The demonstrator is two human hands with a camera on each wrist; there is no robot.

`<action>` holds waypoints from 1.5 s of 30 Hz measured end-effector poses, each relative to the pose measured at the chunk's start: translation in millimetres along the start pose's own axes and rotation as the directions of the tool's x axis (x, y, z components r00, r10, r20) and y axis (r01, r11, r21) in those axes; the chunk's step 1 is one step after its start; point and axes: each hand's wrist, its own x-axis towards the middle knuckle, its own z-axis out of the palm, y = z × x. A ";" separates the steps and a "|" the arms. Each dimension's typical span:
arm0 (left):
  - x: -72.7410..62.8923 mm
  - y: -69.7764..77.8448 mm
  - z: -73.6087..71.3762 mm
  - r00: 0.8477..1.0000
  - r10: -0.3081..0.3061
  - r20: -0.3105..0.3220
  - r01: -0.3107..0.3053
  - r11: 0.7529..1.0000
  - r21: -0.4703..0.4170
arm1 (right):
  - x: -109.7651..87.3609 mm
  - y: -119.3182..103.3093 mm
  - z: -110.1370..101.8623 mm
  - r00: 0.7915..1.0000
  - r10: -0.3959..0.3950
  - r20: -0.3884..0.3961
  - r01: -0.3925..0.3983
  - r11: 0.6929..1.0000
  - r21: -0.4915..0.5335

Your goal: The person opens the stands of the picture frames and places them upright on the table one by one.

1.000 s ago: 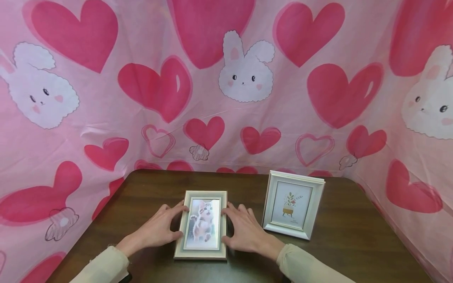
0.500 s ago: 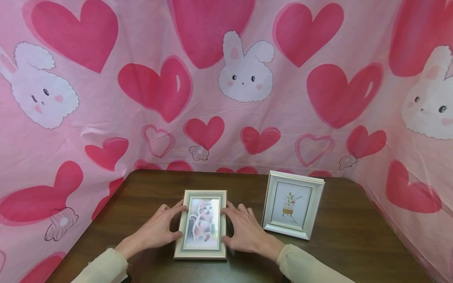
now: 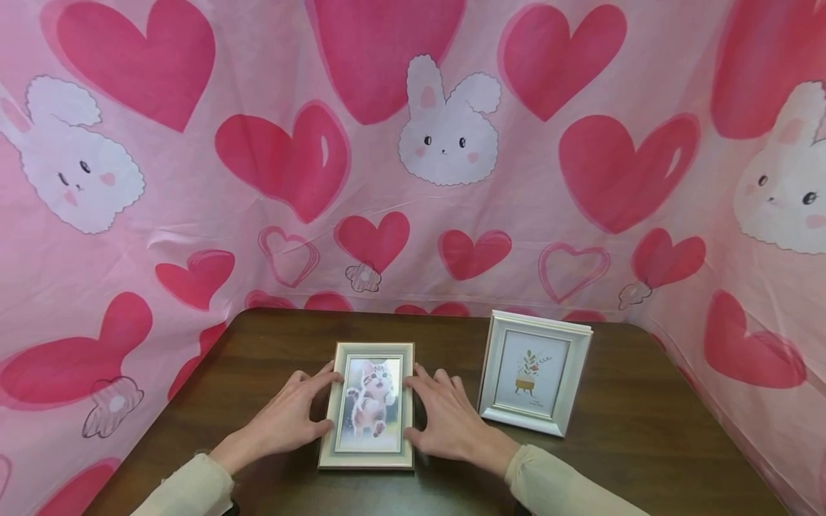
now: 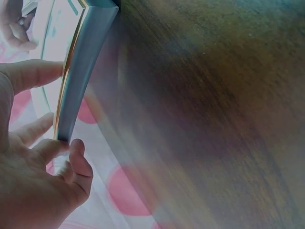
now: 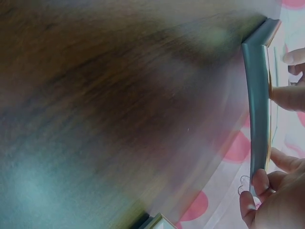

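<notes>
A cream picture frame (image 3: 373,405) with a kitten picture faces up in the head view, between the two hands. My left hand (image 3: 284,416) grips its left side, and in the left wrist view the thumb (image 4: 40,74) presses the edge while other fingers curl by the far end. On the opposite side my right hand (image 3: 454,423) grips the frame; the right wrist view shows its thumb (image 5: 288,98) on the edge and fingertips (image 5: 259,181) at the far end. Both wrist views show the frame tilted, its far end raised off the table.
A second white picture frame (image 3: 534,376) with a potted-plant print stands upright on the right of the dark wooden table (image 3: 635,430). Pink cloth (image 3: 426,208) with hearts and rabbits hangs around the table's back and sides.
The kitten picture frame has shifted very slightly upward in the head view, and the glare on its glass has lessened. Both hands keep nearly the same grip; the second frame has not moved.
</notes>
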 end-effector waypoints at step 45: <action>-1.9 2.4 0.6 0.998 0.007 -0.062 -0.007 1.000 0.005 | 0.5 1.8 -0.6 0.998 -0.024 -0.052 0.023 0.999 -0.033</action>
